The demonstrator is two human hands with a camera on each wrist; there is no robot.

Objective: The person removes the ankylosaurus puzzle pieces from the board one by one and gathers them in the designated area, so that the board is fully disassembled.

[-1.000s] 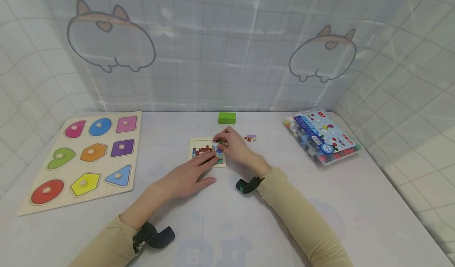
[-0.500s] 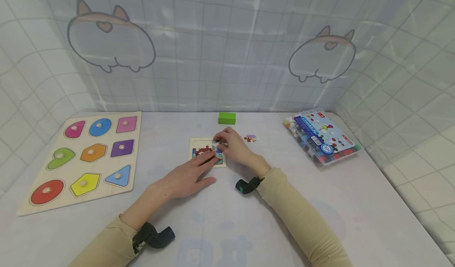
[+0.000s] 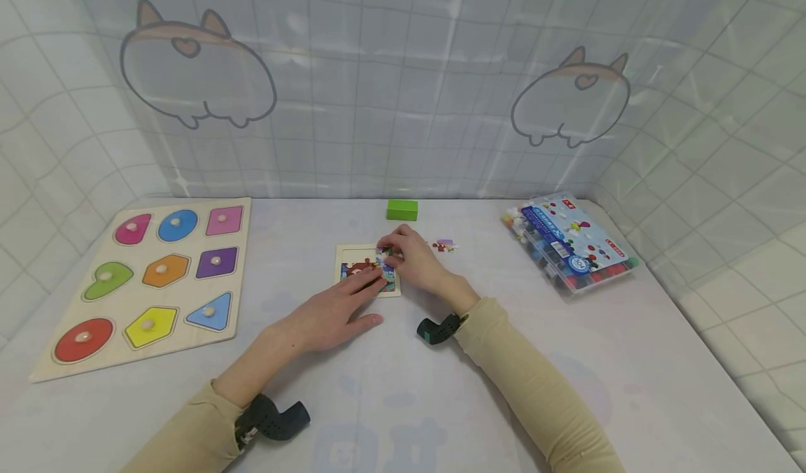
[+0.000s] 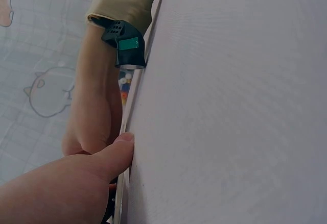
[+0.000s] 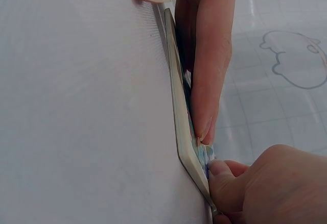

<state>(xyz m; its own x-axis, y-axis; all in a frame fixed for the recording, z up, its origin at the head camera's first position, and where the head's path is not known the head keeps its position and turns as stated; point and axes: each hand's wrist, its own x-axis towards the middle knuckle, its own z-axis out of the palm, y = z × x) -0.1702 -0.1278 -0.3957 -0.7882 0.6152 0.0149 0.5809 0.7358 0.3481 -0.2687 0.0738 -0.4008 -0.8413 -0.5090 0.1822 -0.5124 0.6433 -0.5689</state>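
A small square jigsaw puzzle tray (image 3: pixel 338 271) with a pale wooden rim lies mid-table, showing a brown bear picture. My left hand (image 3: pixel 329 313) rests on it, its straight fingers across the picture and its thumb out on the tabletop. At the tray's upper right corner, my right hand (image 3: pixel 417 257) pinches a puzzle piece (image 3: pixel 381 255), partly hidden by the fingers. In the right wrist view, the thumb and fingers of that hand meet at the tray's edge (image 5: pixel 180 117), close to the left fingertips (image 5: pixel 205 127). Loose puzzle pieces (image 3: pixel 444 245) lie just right of the right hand.
A green block (image 3: pixel 401 210) sits behind the tray. At left lies a large wooden shape board (image 3: pixel 245 249) with knobbed pieces. A clear plastic case (image 3: pixel 569 242) of colourful beads stands at back right, near the tiled-pattern curtain (image 3: pixel 390 95).
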